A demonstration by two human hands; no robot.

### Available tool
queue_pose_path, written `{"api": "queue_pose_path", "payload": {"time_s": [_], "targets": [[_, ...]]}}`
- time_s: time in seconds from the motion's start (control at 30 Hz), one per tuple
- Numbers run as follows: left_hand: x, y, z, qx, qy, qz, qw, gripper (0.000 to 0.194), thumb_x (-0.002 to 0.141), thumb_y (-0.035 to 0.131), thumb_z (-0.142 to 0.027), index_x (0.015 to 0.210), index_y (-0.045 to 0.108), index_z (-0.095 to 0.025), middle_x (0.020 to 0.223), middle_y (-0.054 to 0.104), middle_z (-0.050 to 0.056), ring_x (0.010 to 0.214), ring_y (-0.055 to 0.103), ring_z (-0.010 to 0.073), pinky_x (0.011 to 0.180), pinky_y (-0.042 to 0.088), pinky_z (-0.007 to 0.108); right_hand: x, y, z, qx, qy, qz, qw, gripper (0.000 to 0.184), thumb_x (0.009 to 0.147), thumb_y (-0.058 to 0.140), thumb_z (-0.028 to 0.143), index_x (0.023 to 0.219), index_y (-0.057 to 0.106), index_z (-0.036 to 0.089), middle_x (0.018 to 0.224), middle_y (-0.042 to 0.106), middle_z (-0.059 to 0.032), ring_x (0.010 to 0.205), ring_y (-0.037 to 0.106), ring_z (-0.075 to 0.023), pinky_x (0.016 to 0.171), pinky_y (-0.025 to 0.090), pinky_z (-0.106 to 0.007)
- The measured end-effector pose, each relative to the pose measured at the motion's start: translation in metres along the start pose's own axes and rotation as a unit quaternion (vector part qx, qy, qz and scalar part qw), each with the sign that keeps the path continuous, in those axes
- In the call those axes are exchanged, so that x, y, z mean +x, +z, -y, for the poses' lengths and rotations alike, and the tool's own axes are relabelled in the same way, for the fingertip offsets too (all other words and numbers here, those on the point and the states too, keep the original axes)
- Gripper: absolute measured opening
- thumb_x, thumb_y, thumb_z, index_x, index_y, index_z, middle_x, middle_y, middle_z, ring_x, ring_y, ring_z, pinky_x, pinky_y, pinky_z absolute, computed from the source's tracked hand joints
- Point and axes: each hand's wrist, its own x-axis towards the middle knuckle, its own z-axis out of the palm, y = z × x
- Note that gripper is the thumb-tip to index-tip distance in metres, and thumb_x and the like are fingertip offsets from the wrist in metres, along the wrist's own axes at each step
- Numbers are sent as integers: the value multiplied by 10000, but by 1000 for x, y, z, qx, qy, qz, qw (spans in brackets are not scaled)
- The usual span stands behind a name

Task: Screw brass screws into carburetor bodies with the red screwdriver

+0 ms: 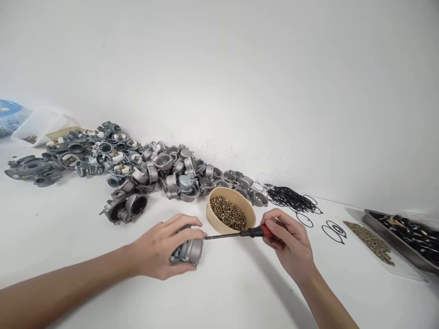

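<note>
My left hand is closed around a grey metal carburetor, held on its side just over the white table. Its round bowl faces right, and my fingers hide much of the body. In my right hand is a screwdriver with a red and black handle. The screwdriver's thin shaft points left, and its tip meets the upper edge of the bowl; whether a screw sits there is too small to tell. Just behind the shaft stands a round tan tub of small brass-coloured screws.
Carburetor bodies and metal bowls are heaped along the wall. One carburetor lies nearer. At right are black rubber rings, small brass parts and a dark metal tray. Clear plastic container stands far left.
</note>
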Motion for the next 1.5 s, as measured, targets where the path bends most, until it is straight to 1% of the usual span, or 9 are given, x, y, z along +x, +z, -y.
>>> {"api": "queue_pose_path", "payload": {"time_s": [0.1, 0.27, 0.4, 0.57, 0.67, 1.07, 1.27, 1.37, 1.5], "targets": [[3, -2, -3, -31, -43, 24, 998, 732, 808, 864, -354, 1395, 434, -277, 1400, 571, 135, 1251, 586, 343, 919, 562, 429, -1, 0, -1, -8, -7, -1, 1000, 312, 855, 771, 463, 768, 673, 179, 574, 421, 24, 519, 296, -85, 495, 187, -250], [10, -10, 4, -52, -114, 69, 990, 724, 710, 936, -333, 1297, 514, -282, 1304, 627, 73, 1150, 643, 312, 932, 525, 416, 0, -4, -2, -24, -12, -9, 1000, 314, 858, 766, 457, 755, 665, 178, 569, 422, 27, 518, 314, -84, 488, 199, -244], [11, -12, 12, -36, -147, 89, 985, 751, 651, 978, -405, 1243, 537, -266, 1244, 671, 50, 1103, 662, 328, 972, 482, 450, 2, 1, -4, -51, -8, -9, 999, 339, 863, 766, 485, 766, 661, 177, 601, 490, 4, 532, 352, -95, 486, 210, -245], [10, -8, 15, -43, -153, 77, 984, 704, 688, 951, -476, 1223, 542, -273, 1213, 682, 34, 1089, 663, 318, 934, 475, 415, -2, 15, -4, -54, 7, -43, 998, 338, 869, 762, 480, 776, 660, 171, 623, 500, 2, 542, 331, -88, 513, 189, -252], [10, -8, 14, -41, -152, 77, 985, 687, 708, 934, -491, 1228, 541, -274, 1212, 679, 29, 1083, 665, 309, 913, 476, 398, -5, 20, -4, -50, 8, -46, 998, 332, 867, 762, 474, 773, 660, 173, 623, 501, 2, 544, 330, -89, 518, 187, -255], [10, -9, 15, -33, -151, 80, 985, 677, 719, 916, -496, 1234, 532, -283, 1229, 675, 30, 1102, 661, 303, 909, 469, 370, -3, 18, -10, -55, 3, -27, 998, 337, 896, 741, 494, 809, 664, 177, 645, 531, 1, 524, 375, -89, 498, 234, -250], [10, -11, 11, -37, -202, 92, 974, 719, 673, 932, -488, 1208, 503, -271, 1133, 686, 20, 973, 671, 283, 851, 472, 352, -5, 20, -9, -79, -16, -6, 997, 334, 918, 715, 509, 851, 676, 184, 654, 559, -6, 533, 445, -120, 514, 339, -276], [10, -10, 11, -37, -209, 85, 974, 712, 663, 933, -497, 1179, 500, -265, 1096, 682, 23, 935, 667, 278, 821, 470, 344, -4, 17, -8, -81, -26, -15, 996, 323, 917, 719, 497, 843, 675, 185, 646, 558, -6, 521, 433, -117, 510, 323, -277], [11, -10, 11, -40, -206, 88, 974, 722, 659, 943, -486, 1177, 492, -264, 1122, 681, 37, 956, 667, 290, 831, 469, 355, -2, 14, -7, -67, -26, -32, 997, 300, 917, 723, 468, 823, 669, 188, 637, 553, -3, 518, 417, -109, 499, 288, -267]]}}
